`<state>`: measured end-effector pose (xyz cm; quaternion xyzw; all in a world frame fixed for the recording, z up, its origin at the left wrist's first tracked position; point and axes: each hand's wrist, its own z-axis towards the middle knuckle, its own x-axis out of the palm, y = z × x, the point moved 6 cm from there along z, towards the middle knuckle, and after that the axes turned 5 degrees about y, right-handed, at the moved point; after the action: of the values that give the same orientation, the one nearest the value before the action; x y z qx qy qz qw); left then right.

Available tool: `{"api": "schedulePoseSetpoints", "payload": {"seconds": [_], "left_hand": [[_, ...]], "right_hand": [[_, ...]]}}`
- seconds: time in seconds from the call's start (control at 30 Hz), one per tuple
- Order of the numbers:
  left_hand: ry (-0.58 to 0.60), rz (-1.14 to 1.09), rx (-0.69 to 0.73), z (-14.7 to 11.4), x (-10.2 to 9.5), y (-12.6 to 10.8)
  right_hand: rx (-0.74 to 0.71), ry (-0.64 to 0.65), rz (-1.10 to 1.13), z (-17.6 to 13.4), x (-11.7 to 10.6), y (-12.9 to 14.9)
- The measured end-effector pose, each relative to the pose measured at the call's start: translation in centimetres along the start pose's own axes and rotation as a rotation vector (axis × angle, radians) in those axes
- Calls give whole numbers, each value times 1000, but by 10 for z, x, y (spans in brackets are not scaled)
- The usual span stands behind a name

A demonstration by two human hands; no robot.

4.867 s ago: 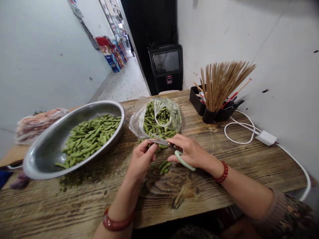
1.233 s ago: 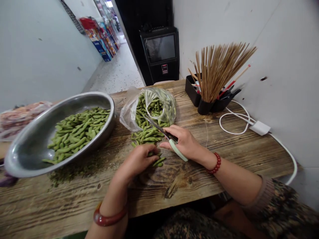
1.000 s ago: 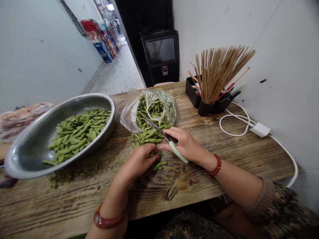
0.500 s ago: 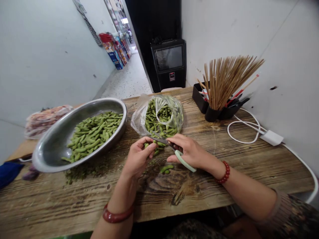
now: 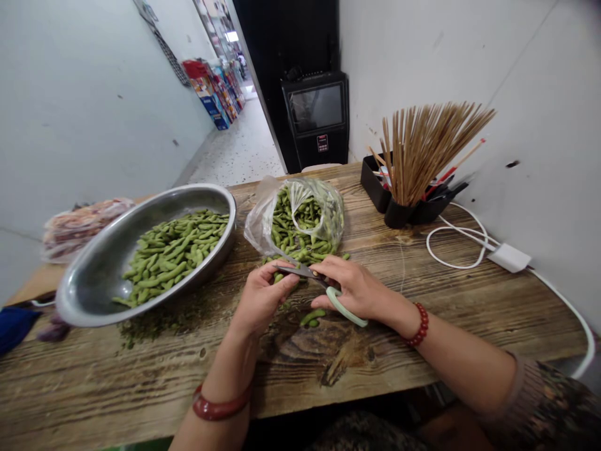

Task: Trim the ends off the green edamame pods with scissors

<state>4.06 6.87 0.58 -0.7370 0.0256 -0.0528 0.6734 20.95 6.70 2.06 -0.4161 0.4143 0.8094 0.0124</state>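
Observation:
My left hand (image 5: 265,295) pinches a green edamame pod (image 5: 278,277), mostly covered by the fingers. My right hand (image 5: 350,285) grips scissors with pale green handles (image 5: 346,308); their blades (image 5: 300,270) reach left to the pod at my left fingertips. Just beyond both hands sits a clear plastic bag (image 5: 256,216) of edamame pods, its mouth towards me, with pods spilling out at the front. A couple of loose pods (image 5: 312,317) lie on the wooden table below the blades. To the left, a metal basin (image 5: 96,285) holds a heap of pods (image 5: 176,254).
Trimmed bits (image 5: 154,322) are scattered by the basin. Behind it lies a plastic-wrapped package (image 5: 84,228). At the right stand a black holder (image 5: 399,216) full of wooden skewers (image 5: 427,150) and a white cable with an adapter (image 5: 509,257). A blue cloth (image 5: 17,329) lies far left.
The scissor blades have shifted slightly and look more spread at the left fingertips. Less of the held pod shows now. The view has moved a little.

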Motion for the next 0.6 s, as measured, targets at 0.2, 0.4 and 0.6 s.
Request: {"api": "schedulePoseSetpoints", "payload": {"seconds": [0.2, 0.4, 0.6], "left_hand": [[-1, 24, -19, -1, -1, -1], [-69, 3, -27, 1, -7, -3], [-8, -252, -27, 4, -3, -2]], "right_hand": [[9, 21, -20, 1, -2, 0], [-4, -20, -10, 0, -3, -4], [61, -110, 11, 0, -7, -9]]}}
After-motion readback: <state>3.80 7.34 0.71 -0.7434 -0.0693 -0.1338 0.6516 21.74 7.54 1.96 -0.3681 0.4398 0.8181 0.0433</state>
